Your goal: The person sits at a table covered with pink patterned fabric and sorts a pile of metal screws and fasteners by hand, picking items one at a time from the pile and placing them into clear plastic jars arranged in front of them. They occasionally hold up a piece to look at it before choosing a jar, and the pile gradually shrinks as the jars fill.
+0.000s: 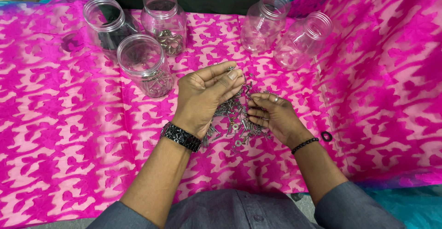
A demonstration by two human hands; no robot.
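Hands meet over a heap of small silvery metal screws and washers [235,121] on the pink patterned cloth [69,118]. The left hand [205,95], cupped palm-up, pinches one small screw [230,68] at its fingertips. The right hand [271,114], fingers curled narrowly, touches the heap's edge. Five clear plastic jars [145,63] stand beyond both hands.

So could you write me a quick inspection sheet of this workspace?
Surface: pink patterned cloth over the table.
Job's things: pile of small metal screws and washers; five clear plastic jars, lids off, three holding some hardware.
Clutter: small black ring on the cloth.
Grips: left hand cupped palm-up, pinching a small metal piece; right hand picking in the pile.
Cables: nothing seen.
Surroundings: teal cloth at the lower right.
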